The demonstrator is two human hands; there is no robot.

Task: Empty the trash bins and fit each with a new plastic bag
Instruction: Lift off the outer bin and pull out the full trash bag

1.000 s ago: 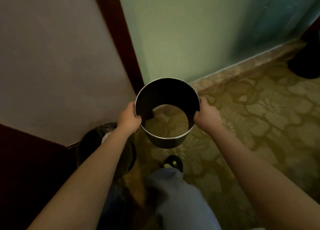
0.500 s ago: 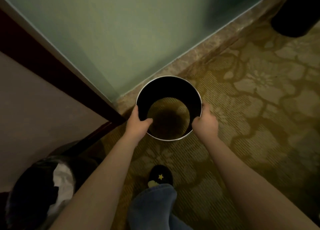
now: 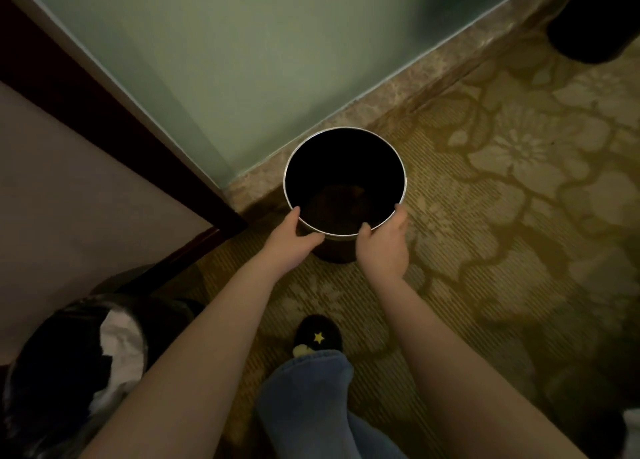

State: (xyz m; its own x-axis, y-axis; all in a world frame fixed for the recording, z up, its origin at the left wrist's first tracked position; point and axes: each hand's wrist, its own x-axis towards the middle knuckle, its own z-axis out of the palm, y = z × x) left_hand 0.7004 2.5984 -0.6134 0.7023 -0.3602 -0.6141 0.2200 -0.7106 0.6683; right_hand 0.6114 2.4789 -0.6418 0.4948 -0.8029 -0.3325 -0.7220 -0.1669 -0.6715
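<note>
Setting the black trash bin [image 3: 343, 167] down on the patterned carpet [image 3: 502, 199], just beside the stone skirting [image 3: 415, 77] under the green wall. My left hand [image 3: 294, 240] grips the near-left rim and my right hand [image 3: 384, 247] the near-right, thumb hooked over the edge, so both are closed on the bin. No liner visible inside, so bagging isn't done. Risks: I can't tell if the base sits flat yet, and letting go early could rock or tip it. Shoving it further back would scrape the metal rim on the skirting. A black rubbish bag [image 3: 69, 372] sits by my left forearm and my slipper [image 3: 318, 335] is right behind the bin, so a blind step could knock either. Versus 0.5 s ago: the bin is lower, lit carpet showed through it then and the inside now reads nearly black, and both hands have slid from the sides to the near edge.
</note>
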